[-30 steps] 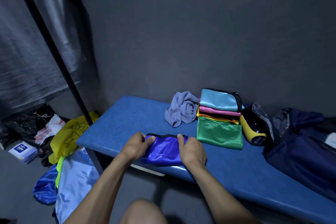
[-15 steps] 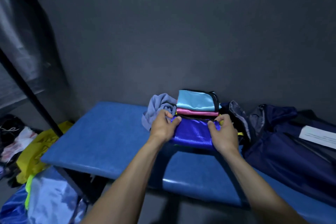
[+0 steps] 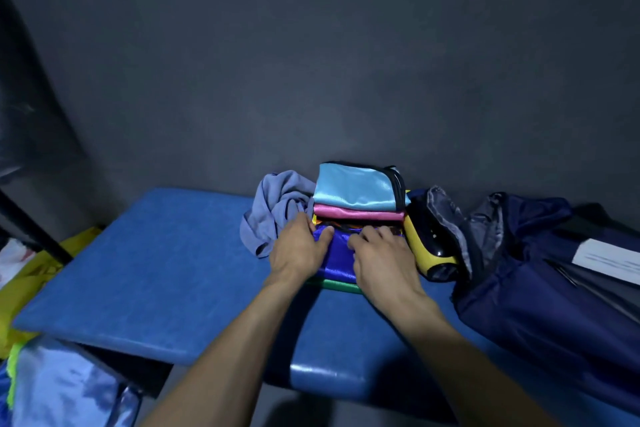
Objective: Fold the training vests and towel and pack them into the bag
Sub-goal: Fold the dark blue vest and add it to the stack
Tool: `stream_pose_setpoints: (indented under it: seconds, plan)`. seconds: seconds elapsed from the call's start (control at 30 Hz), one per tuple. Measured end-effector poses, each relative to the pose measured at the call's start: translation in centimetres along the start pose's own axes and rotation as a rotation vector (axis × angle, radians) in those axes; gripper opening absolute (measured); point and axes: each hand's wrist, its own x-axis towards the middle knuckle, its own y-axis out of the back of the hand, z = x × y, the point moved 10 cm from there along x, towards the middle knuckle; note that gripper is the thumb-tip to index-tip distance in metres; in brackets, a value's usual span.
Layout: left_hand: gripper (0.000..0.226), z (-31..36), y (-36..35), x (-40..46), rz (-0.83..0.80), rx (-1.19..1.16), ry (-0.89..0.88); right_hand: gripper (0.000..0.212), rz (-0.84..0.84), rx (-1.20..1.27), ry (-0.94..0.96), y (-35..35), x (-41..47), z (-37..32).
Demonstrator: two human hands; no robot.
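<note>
Beside vest stack (image 3: 358,198): crumpled towel (image 3: 273,208) left, yellow-black object (image 3: 424,250) right.

Towel (image 3: 277,211) left of vest stack (image 3: 358,199); bag (image 3: 540,274) right.

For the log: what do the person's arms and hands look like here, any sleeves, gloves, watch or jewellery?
Both forearms are bare as far up as the frame shows, with no sleeve in view. The left hand and the right hand are ungloved. No watch, wristband or ring shows on either wrist or on the visible fingers, and no markings can be made out in the dim light.
</note>
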Motion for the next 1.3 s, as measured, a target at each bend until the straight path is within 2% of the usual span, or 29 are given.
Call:
stream_pose_setpoints:
  seconds: [0.13,0.23,0.33,0.47,0.57,0.7,0.73,0.93,1.0,1.13,1.23,1.3]
  plan:
    - [0.059,-1.2,-0.8,0.5,-0.123,0.024,0.088,0.031,-0.072,0.093,-0.011,-0.5,-0.5,0.9]
    - [0.055,-1.4,-1.3,0.5,-0.239,-0.024,0.127,0.038,-0.126,0.143,-0.02,-0.9,-0.8,1.4]
    - [0.049,-1.6,-1.7,-0.1,-0.321,-0.239,0.239,0.038,-0.149,0.245,-0.043,-1.4,-1.0,1.8]
    - [0.043,-1.3,-2.4,-0.8,-0.364,-0.457,0.317,0.033,-0.159,0.384,-0.074,-1.4,-1.2,2.6]
    - [0.047,-0.6,-2.7,-1.3,-0.39,-0.561,0.3,0.028,-0.149,0.465,-0.087,-1.3,-1.4,3.0]
    - [0.077,0.1,-2.1,-1.9,-0.3,-0.62,0.236,0.022,-0.113,0.486,-0.112,-1.2,-1.6,3.2]
    - [0.079,0.1,-2.3,-2.1,-0.293,-0.642,0.233,0.02,-0.108,0.476,-0.116,-1.3,-1.6,3.1]
    - [0.027,0.5,-2.7,-2.7,-0.226,-0.781,0.213,0.021,-0.068,0.424,-0.132,-0.7,-1.8,3.1]
    - [0.019,0.4,-2.6,-2.7,-0.246,-0.832,0.225,0.025,-0.056,0.378,-0.1,-0.2,-1.7,2.7]
    - [0.017,0.2,-1.7,-2.5,-0.302,-0.877,0.198,0.027,-0.024,0.387,-0.053,0.4,-1.7,2.5]
    - [0.014,2.0,-0.1,-2.8,-0.377,-0.85,0.036,0.015,0.095,0.499,-0.042,1.6,-1.7,3.2]
    - [0.013,4.1,1.4,-3.4,-0.422,-0.763,-0.159,0.027,0.167,0.568,-0.027,2.7,-1.6,3.9]
